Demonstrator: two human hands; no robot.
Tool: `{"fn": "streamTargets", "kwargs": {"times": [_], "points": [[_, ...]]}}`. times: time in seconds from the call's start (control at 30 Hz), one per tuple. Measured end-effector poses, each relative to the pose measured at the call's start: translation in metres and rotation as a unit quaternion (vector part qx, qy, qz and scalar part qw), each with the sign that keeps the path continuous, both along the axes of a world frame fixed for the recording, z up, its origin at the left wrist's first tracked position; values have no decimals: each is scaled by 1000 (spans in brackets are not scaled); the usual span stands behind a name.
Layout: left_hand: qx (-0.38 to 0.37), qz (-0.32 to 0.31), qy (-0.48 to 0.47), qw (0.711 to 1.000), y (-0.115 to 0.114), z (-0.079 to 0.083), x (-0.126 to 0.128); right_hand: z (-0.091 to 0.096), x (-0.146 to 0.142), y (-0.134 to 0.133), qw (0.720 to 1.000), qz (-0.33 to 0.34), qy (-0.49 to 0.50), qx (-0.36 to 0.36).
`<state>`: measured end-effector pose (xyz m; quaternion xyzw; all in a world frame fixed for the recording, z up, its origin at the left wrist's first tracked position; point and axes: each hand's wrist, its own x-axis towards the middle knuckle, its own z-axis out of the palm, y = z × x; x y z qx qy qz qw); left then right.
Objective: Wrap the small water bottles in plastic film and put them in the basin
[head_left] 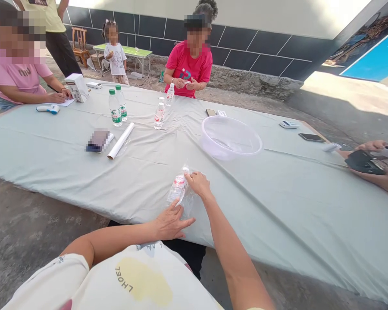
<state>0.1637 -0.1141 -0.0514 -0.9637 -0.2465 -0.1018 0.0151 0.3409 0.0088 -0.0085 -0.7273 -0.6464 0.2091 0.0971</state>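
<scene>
A clear water bottle (178,186) with a red and white label lies tilted near the table's front edge. Thin clear plastic, which looks like a bag (190,202), is around it and bunches at its right side. The fingers of my right hand (198,184) are closed at the bottle's neck, by the white cap. My left hand (170,221) has its fingers spread at the bottle's base, with the fingertips touching or very close to it. Whether the right fingers grip plastic as well as bottle is hard to make out.
Beyond lie a white roll (121,141), a phone-like item (98,141), green-capped bottles (115,110), small water bottles (159,114) and a translucent basin (232,137). People sit around the cloth-covered table (278,206). At right, a person's hands hold a dark object (365,162).
</scene>
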Motion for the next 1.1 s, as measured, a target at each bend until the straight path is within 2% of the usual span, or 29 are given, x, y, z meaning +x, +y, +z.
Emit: {"fn": "streamTargets", "kwargs": {"times": [0.13,0.23,0.3,0.37,0.43,0.47,0.53,0.57,0.6,0.67,0.73,0.87,0.93,1.0,1.1], "points": [[-21,-34,61,997,-8,8,5,-10,27,-19,1000,-25,13,8],[-56,-49,93,993,-13,24,0,-25,46,-24,997,-15,62,42],[-77,-58,59,994,-10,39,-8,-31,54,-23,994,-2,92,55],[-114,-59,-19,992,3,54,-17,-30,57,-22,993,1,110,52],[-173,16,-107,979,28,63,-24,-25,57,-20,992,-2,121,41],[-195,77,-143,967,42,63,-25,-22,56,-19,991,-5,126,36],[-201,212,-177,940,69,54,-21,-16,55,-17,990,-14,134,26],[-200,256,-173,930,79,47,-17,-13,56,-17,990,-19,138,22],[-205,273,-162,926,85,39,-11,-11,57,-17,989,-23,143,17],[-222,264,-146,927,88,23,4,-8,62,-18,988,-31,154,11],[-232,241,-144,931,81,11,20,-3,71,-19,985,-56,163,16],[-228,225,-147,936,61,2,51,9,87,-18,970,-136,172,104],[-232,207,-150,938,54,2,63,14,87,-17,969,-112,167,146],[-242,186,-158,939,49,1,72,14,83,-17,975,-43,153,156],[-256,137,-172,941,41,-3,75,6,76,-20,983,21,152,100]]}}
